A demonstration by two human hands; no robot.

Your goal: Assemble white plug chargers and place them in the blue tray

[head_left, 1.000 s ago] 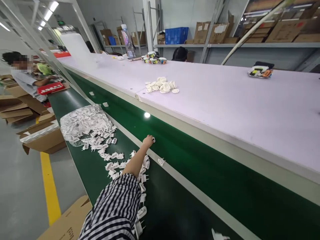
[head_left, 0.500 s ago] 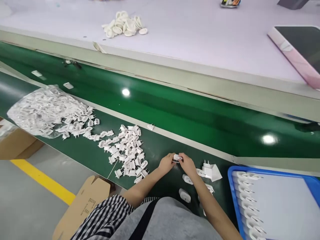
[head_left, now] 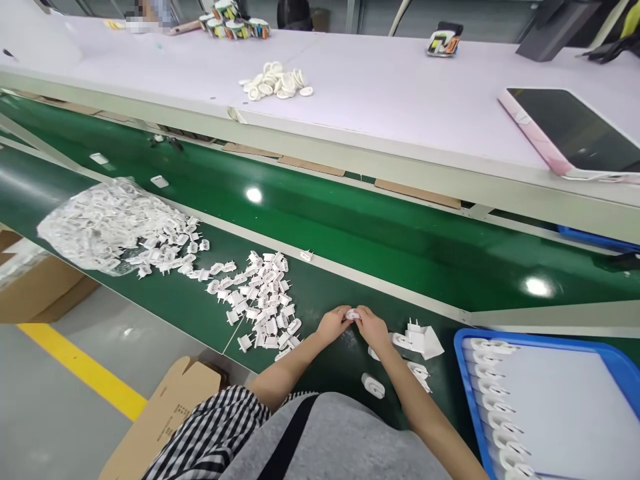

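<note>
Both hands (head_left: 353,325), small white plug piece (head_left: 353,314) pinched

The head-worn camera looks forward and down, near the hands (head_left: 334,325) on the green belt (head_left: 350,227).

glossy green belt (head_left: 350,227), smooth white plastic plug parts (head_left: 265,300), brown cardboard box (head_left: 165,413)

Near green belt (head_left: 325,293): clear bag (head_left: 95,223) far left, white plug parts (head_left: 265,307) spilling right of it, blue tray (head_left: 463,373) near right (white pieces in rows inside) | far white table (head_left: 400,100): heap of white rings (head_left: 277,81), dark tablet (head_left: 575,127) right
</note>
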